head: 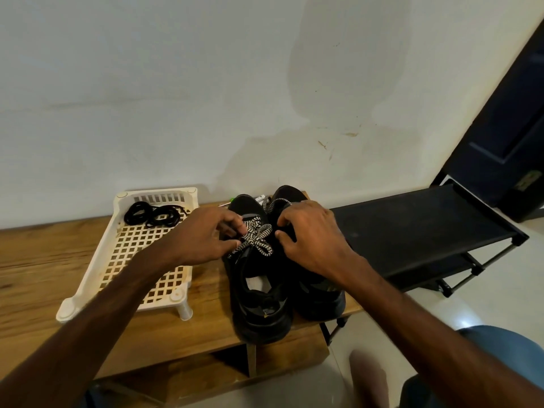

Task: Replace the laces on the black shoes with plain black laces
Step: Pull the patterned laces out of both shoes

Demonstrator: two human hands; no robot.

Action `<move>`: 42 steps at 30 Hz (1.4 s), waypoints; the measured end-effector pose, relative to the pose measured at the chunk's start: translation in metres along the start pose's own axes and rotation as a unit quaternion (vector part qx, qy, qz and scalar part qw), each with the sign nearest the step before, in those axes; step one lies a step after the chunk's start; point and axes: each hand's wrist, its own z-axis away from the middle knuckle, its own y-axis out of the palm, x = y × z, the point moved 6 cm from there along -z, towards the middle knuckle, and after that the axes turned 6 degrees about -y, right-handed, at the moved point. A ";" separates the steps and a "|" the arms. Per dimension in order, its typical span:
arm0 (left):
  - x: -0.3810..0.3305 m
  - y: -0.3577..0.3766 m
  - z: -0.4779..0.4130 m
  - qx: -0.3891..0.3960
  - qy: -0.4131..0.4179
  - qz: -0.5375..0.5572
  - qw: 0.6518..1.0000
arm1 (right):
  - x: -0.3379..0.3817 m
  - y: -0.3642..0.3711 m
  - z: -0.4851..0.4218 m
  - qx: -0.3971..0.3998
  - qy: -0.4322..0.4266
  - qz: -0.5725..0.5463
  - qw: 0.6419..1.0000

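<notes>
Two black shoes stand side by side on a wooden table, heels toward me: the left shoe (pixel 259 295) and the right shoe (pixel 319 295). Both carry black-and-white patterned laces (pixel 259 241). My left hand (pixel 203 237) pinches the patterned lace at the left shoe's bow. My right hand (pixel 309 237) grips the other side of the same knot, fingers curled. Two coils of plain black laces (pixel 153 214) lie in the far end of a cream plastic tray (pixel 129 260) to the left.
The wooden table (pixel 44 260) ends just right of the shoes. A black shoe rack (pixel 426 228) stands to the right, against a white wall. A dark door (pixel 506 128) is at far right. A small green object (pixel 228 201) lies behind the shoes.
</notes>
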 end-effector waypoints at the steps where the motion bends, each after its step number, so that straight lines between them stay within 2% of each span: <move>1: 0.000 0.000 0.000 -0.010 -0.002 0.004 1.000 | -0.008 -0.002 0.000 -0.003 0.014 -0.002 1.000; 5: -0.004 0.001 -0.003 -0.050 0.007 -0.005 0.999 | -0.034 0.011 0.008 0.034 0.088 -0.089 0.992; 8: -0.003 0.000 -0.005 -0.053 0.013 0.004 0.998 | -0.039 0.024 0.009 0.009 0.104 -0.109 0.989; 14: -0.003 0.002 -0.004 0.006 0.034 0.011 0.999 | -0.044 0.025 -0.011 -0.026 0.118 -0.114 0.986; 17: -0.001 0.001 -0.005 0.039 0.026 0.040 0.998 | -0.027 0.011 -0.013 -0.088 0.062 -0.113 0.988; 20: -0.001 -0.004 -0.006 0.025 0.015 0.068 0.997 | 0.003 -0.002 -0.009 -0.147 -0.037 -0.166 0.974; 22: -0.002 -0.007 -0.005 0.001 0.005 0.074 0.997 | 0.015 0.002 -0.006 -0.105 -0.069 -0.207 0.970; 25: -0.006 -0.012 -0.004 -0.055 0.013 0.071 0.996 | 0.018 0.018 -0.005 0.018 -0.081 -0.225 0.971; 29: -0.010 -0.020 -0.002 -0.123 0.020 0.096 0.988 | 0.019 0.021 -0.004 0.040 -0.088 -0.174 0.980; 31: -0.008 -0.027 -0.002 -0.141 0.006 0.183 0.973 | 0.020 0.023 -0.003 0.040 -0.090 -0.162 0.982; 33: -0.004 -0.034 -0.003 -0.153 -0.008 0.296 0.943 | 0.020 0.025 -0.003 0.044 -0.084 -0.153 0.984; 36: 0.002 -0.046 -0.003 -0.168 -0.020 0.478 0.862 | 0.020 0.024 -0.003 0.041 -0.086 -0.151 0.984; 38: 0.006 -0.050 -0.004 -0.159 -0.019 0.533 0.831 | 0.021 0.023 -0.003 0.036 -0.089 -0.156 0.983; 40: 0.009 -0.040 -0.007 -0.139 -0.043 0.508 0.849 | 0.019 0.022 -0.002 0.032 -0.088 -0.169 0.981; 42: 0.013 -0.026 -0.008 -0.140 -0.075 0.394 0.905 | 0.016 0.020 -0.002 0.033 -0.077 -0.208 0.975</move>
